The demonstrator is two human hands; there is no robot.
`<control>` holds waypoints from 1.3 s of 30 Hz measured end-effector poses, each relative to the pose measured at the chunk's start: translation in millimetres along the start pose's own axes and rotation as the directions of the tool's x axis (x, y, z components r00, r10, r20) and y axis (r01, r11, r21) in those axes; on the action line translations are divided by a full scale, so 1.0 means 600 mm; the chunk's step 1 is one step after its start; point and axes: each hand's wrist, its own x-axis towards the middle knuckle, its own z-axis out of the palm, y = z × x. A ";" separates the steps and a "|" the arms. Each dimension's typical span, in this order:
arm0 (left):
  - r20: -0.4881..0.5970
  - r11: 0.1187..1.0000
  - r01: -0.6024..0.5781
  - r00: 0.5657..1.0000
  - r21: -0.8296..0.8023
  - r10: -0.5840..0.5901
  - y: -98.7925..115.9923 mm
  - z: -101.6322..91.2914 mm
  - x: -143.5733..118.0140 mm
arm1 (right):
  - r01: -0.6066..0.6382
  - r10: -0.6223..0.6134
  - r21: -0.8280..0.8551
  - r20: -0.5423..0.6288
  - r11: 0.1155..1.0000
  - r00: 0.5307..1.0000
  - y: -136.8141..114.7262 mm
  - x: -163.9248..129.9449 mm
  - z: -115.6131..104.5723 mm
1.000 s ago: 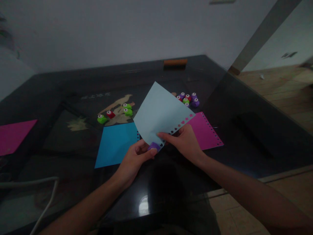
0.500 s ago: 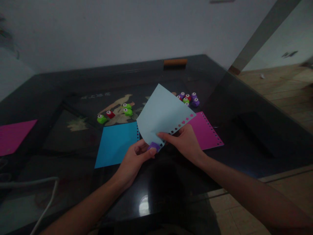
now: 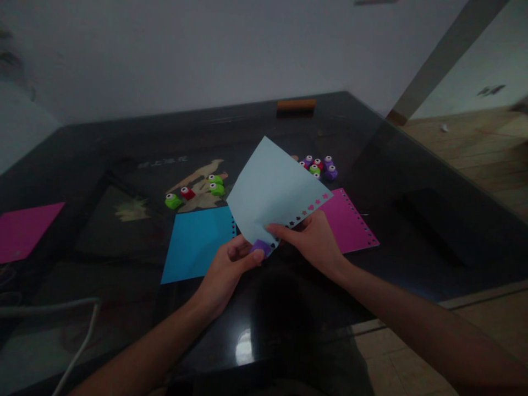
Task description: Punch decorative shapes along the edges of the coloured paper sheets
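My left hand (image 3: 233, 264) is closed on a small purple craft punch (image 3: 259, 248), its thumb pressed against the punch's near side. The punch sits at the near corner of a pale blue sheet of paper (image 3: 272, 184). My right hand (image 3: 313, 236) pinches that sheet near its lower edge, thumb on top and the other fingers underneath. A row of cut-out shapes, hearts and flowers among them, runs along this edge. Held above the table, the sheet tilts and bends slightly. It partly covers a blue sheet (image 3: 198, 245) and a pink sheet (image 3: 346, 223), both with punched edges.
Green and red punches (image 3: 187, 193) stand at centre left; several purple, red and green ones (image 3: 330, 172) cluster behind the pale sheet. Another pink sheet (image 3: 28, 231) lies far left. An orange-brown roll (image 3: 296, 105) rests at the dark table's back edge. A white cable (image 3: 88, 330) crosses lower left.
The pale sheet's far corner has shifted slightly up and left. Both hands keep their grip in nearly the same place; the whole view has moved a little.
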 end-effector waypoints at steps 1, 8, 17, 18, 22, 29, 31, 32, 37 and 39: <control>0.001 1.000 -0.001 1.000 -0.006 0.001 0.000 0.000 0.000 | -0.003 0.003 0.005 -0.001 1.000 1.000 0.000 0.000 0.000; 0.004 0.999 -0.016 1.000 -0.032 0.016 0.001 0.003 -0.003 | 0.001 -0.001 0.030 0.001 1.000 1.000 0.001 0.000 0.000; 0.036 0.999 -0.031 0.999 -0.042 0.033 -0.003 0.001 -0.002 | 0.014 -0.014 0.051 0.004 0.999 1.000 0.001 0.000 0.000; 0.033 0.998 -0.036 0.999 -0.044 0.037 -0.003 0.000 -0.002 | 0.014 -0.015 0.051 0.002 0.999 1.000 0.001 0.000 -0.001; 0.028 0.998 -0.055 0.998 -0.044 0.056 -0.005 0.001 -0.004 | 0.028 -0.028 0.039 -0.012 0.999 1.000 0.001 -0.001 -0.001; 0.008 0.997 -0.079 0.997 -0.002 0.080 -0.007 -0.004 0.000 | 0.032 -0.033 0.024 0.007 0.999 0.999 0.003 0.001 0.000; -0.025 0.995 -0.096 0.995 0.026 0.097 -0.009 -0.007 0.005 | 0.026 -0.030 0.075 0.046 0.997 0.999 0.004 0.003 0.000; -0.040 0.994 -0.104 0.994 0.046 0.106 -0.009 -0.009 0.007 | 0.021 -0.027 0.101 0.063 0.995 0.998 0.004 0.005 0.000; -0.099 0.973 -0.121 0.985 0.198 0.142 -0.007 -0.013 0.018 | -0.012 -0.004 0.142 0.115 0.990 0.993 0.011 0.014 -0.002; -0.122 0.957 -0.122 0.980 0.262 0.159 -0.004 -0.014 0.020 | -0.027 0.006 0.168 0.123 0.985 0.992 0.015 0.017 -0.002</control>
